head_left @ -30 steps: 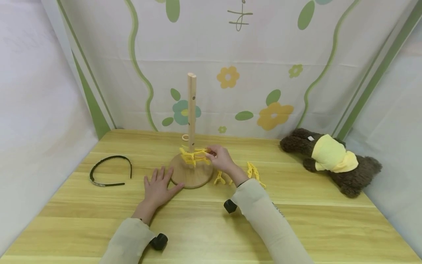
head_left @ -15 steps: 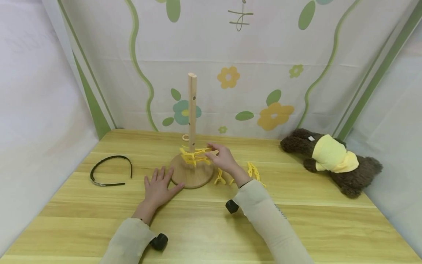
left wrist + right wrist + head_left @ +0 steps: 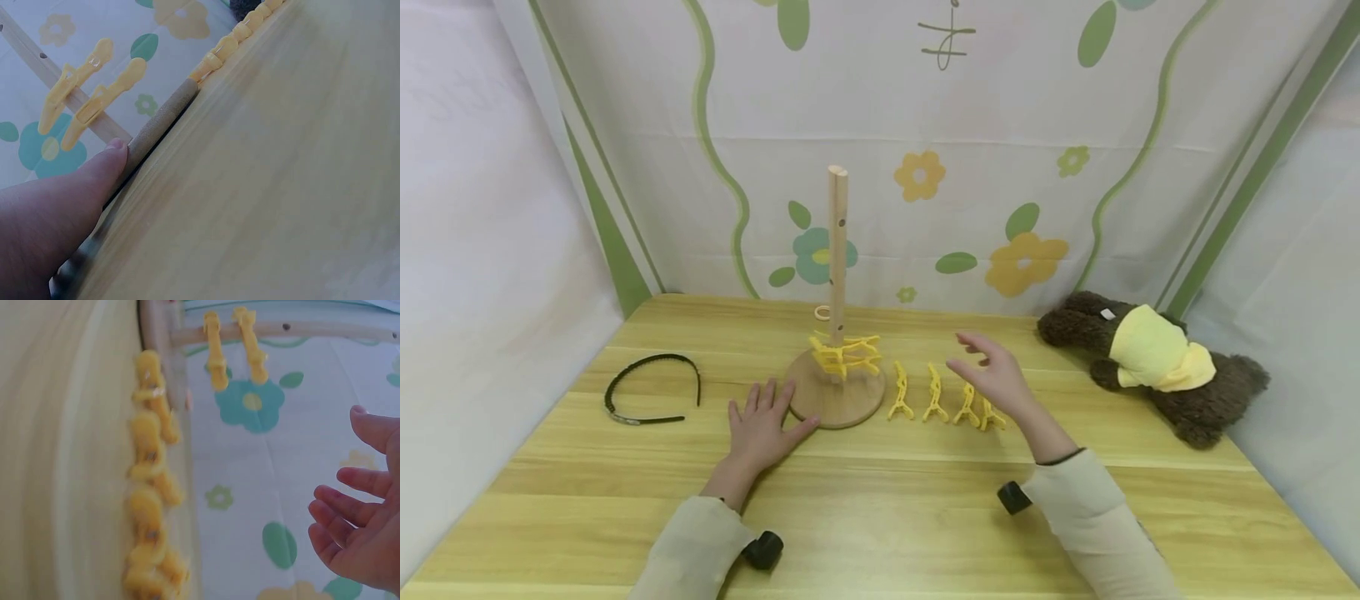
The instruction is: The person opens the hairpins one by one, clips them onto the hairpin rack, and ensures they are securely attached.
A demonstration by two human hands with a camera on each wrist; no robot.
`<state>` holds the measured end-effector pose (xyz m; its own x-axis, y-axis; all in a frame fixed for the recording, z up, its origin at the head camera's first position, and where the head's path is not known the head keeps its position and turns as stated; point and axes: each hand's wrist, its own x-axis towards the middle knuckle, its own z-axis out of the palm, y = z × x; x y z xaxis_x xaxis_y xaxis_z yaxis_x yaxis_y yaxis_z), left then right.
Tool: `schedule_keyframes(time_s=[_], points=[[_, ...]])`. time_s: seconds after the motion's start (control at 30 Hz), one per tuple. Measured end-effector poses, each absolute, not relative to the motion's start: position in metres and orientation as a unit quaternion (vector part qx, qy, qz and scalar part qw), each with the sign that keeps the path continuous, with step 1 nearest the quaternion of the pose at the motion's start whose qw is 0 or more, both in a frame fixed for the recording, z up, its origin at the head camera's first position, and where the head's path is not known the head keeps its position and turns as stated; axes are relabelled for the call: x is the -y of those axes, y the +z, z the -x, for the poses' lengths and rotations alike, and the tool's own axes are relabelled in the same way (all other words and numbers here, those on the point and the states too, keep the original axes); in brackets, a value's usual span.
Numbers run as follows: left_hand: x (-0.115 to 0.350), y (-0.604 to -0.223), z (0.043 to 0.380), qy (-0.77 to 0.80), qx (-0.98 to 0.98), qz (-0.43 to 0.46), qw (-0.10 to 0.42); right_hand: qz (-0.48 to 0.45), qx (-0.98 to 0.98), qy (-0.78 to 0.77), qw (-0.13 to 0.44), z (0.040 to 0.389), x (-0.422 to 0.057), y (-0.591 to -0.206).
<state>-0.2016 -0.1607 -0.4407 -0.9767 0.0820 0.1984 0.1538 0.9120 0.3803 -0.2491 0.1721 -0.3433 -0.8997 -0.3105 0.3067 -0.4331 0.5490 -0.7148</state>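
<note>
Yellow hair clips (image 3: 830,357) grip the lower part of an upright wooden post (image 3: 838,258) on a round wooden base (image 3: 820,410); two show in the left wrist view. My left hand (image 3: 762,427) lies spread on the table, its fingertips and thumb at the base's left and front rim. Over the table on the right hovers my right hand (image 3: 996,379), fingers apart and holding nothing. Just left of and below it, several more yellow hair clips (image 3: 935,396) stand in a row. The right wrist view shows this row (image 3: 149,456), blurred, and the right hand's loosely bent fingers.
A black headband (image 3: 651,360) lies at the left of the wooden table (image 3: 850,517). On the right is a brown plush toy (image 3: 1150,358) in yellow clothing. Behind the post is a small pale ring (image 3: 822,313). A flowered curtain (image 3: 1000,100) closes off the back.
My right hand was at the clips on the post; its fingers spread from the clip there, and it has moved right, uncovering the row of clips. My left hand has stayed put.
</note>
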Motion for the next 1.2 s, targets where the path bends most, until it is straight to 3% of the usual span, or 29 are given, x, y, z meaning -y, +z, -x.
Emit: schedule_keyframes(time_s=[0.27,0.6,1.2], points=[[0.161,-0.441,0.201,-0.201,0.973,0.062,0.095,-0.165,0.901,0.397,0.061,0.234,-0.215,-0.373],[0.160,-0.441,0.202,-0.205,0.973,0.059,0.090,-0.108,0.923,0.367,0.032,0.230,-0.233,-0.413],[0.161,-0.443,0.203,-0.201,0.973,0.060,0.093,-0.121,0.933,0.318,0.117,0.225,-0.232,-0.429]])
